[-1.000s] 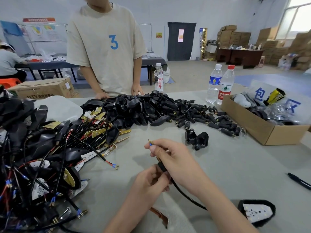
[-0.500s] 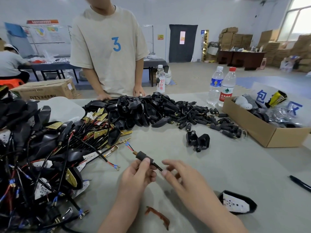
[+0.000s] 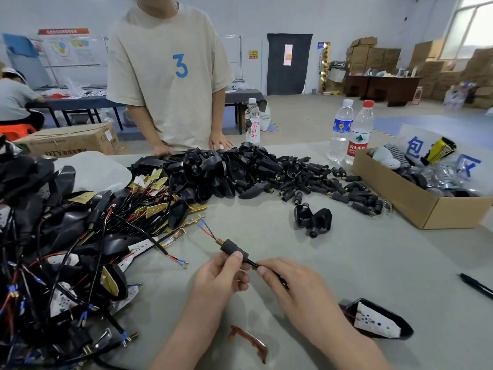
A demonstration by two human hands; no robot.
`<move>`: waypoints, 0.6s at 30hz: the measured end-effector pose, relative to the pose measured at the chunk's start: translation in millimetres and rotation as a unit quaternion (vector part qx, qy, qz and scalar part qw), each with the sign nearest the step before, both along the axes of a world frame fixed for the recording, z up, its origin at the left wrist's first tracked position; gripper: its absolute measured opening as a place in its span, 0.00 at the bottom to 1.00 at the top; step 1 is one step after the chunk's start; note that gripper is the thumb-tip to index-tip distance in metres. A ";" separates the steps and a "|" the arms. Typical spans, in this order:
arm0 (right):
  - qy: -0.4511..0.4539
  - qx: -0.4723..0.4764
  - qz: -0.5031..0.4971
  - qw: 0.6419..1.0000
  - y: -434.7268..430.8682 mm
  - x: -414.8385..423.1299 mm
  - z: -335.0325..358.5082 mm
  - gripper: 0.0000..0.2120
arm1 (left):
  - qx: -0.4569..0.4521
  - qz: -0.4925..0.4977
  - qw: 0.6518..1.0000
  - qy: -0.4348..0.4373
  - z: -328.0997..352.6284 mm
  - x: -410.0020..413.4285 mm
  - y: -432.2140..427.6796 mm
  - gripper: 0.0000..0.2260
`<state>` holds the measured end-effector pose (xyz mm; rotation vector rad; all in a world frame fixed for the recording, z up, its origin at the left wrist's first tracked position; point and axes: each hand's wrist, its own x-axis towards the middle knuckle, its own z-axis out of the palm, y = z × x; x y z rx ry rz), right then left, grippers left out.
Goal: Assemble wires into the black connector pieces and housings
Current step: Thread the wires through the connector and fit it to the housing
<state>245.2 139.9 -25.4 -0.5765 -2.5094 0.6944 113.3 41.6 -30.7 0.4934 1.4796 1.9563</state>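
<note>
wire (image 3: 253,263): mostly hidden, seemingly under right hand (image 3: 290,287) | pen (image 3: 476,285): cut by right edge

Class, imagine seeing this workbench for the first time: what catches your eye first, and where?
First, the left hand pinches a black connector with red and blue wires sticking out, front centre, while the right hand pinches its cable. Behind, a heap of black housings spreads across the middle; a tangle of wired parts fills the left.
</note>
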 end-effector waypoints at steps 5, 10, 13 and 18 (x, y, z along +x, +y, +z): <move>0.030 -0.052 -0.001 0.998 3.9 -1.4 -3.8 0.18 | -0.041 -0.037 0.993 0.107 -3.1 5.0 -0.4 0.09; 0.064 -0.068 -0.014 0.996 1.3 -1.3 -2.6 0.18 | -0.032 -0.053 0.990 0.128 0.9 6.7 -2.7 0.08; 0.073 -0.070 -0.024 0.995 0.7 -1.4 -4.6 0.15 | -0.024 -0.072 0.991 0.111 3.1 9.5 -4.4 0.14; 0.082 -0.072 -0.012 0.994 1.3 -3.2 -7.9 0.16 | -0.041 -0.086 0.985 0.147 1.2 11.6 -6.1 0.14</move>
